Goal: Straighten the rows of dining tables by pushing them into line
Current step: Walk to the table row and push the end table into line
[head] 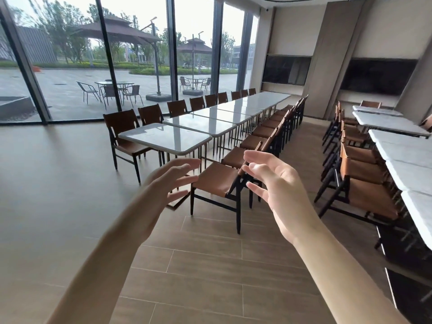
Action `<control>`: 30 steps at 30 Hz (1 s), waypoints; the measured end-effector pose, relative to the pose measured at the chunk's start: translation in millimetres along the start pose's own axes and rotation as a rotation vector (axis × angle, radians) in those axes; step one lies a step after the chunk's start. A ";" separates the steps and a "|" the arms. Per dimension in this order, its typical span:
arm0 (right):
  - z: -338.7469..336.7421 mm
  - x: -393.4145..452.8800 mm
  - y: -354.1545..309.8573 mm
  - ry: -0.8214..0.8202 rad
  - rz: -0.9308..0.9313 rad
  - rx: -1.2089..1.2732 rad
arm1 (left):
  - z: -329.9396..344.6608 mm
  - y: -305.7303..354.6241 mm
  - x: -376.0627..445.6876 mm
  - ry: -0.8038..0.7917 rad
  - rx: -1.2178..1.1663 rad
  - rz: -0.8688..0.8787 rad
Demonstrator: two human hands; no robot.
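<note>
A long row of white-topped dining tables runs away from me toward the far wall. Its nearest table (166,137) sits skewed, its end swung left out of line with the table behind it (201,123). My left hand (163,190) and my right hand (273,183) are raised in the air in front of me, fingers spread and relaxed, holding nothing. Both hands are short of the nearest table and touch nothing. A second row of white tables (406,157) stands at the right.
Brown-seated chairs line both sides of the rows; the nearest chair (219,181) stands just beyond my hands. More chairs (360,181) flank the right row. Glass walls (70,57) close off the left and far side. Wood-look floor (58,195) stretches to my left.
</note>
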State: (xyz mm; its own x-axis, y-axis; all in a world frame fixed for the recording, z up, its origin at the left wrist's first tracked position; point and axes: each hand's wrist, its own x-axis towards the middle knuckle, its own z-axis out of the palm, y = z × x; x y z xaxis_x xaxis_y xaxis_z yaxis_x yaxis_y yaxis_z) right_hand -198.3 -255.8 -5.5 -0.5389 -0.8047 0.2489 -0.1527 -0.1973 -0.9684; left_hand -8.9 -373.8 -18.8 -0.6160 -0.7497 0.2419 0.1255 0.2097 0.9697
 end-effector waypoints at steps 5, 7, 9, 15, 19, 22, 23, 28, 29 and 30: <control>7.4 37.0 17.6 -0.034 0.013 0.023 | -6.7 -15.9 29.5 0.017 0.023 -0.014; 6.7 55.8 25.4 -0.046 0.023 0.030 | -6.6 -22.7 46.1 0.026 0.029 -0.024; 3.1 77.0 32.0 -0.062 0.027 0.037 | -4.8 -28.3 64.5 0.033 0.035 -0.023; -25.7 151.4 49.7 -0.062 0.026 0.075 | 15.2 -39.0 140.2 0.031 0.049 -0.048; -48.4 206.3 59.9 -0.048 0.044 0.088 | 33.0 -45.4 201.2 0.007 0.061 -0.043; -63.8 247.2 69.7 -0.033 0.037 0.081 | 46.4 -55.4 241.6 0.002 0.059 -0.035; -67.5 259.4 73.5 -0.030 0.037 0.080 | 50.0 -60.4 252.7 0.002 0.059 -0.031; -72.7 305.8 98.3 -0.056 0.067 0.098 | 57.2 -83.6 294.3 0.003 0.083 -0.063; -71.1 313.2 103.9 -0.066 0.070 0.100 | 55.8 -86.6 301.7 0.004 0.087 -0.063; -68.9 321.0 109.2 -0.078 0.074 0.100 | 53.4 -89.4 309.8 0.011 0.088 -0.060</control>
State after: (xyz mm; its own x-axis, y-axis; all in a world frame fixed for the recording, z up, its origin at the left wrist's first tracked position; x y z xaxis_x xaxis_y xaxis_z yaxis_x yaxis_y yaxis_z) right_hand -445.1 -497.1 -30.3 -0.4791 -0.8595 0.1780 -0.0295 -0.1869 -0.9819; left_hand -252.5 -591.2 -32.4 -0.6117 -0.7693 0.1844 0.0197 0.2182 0.9757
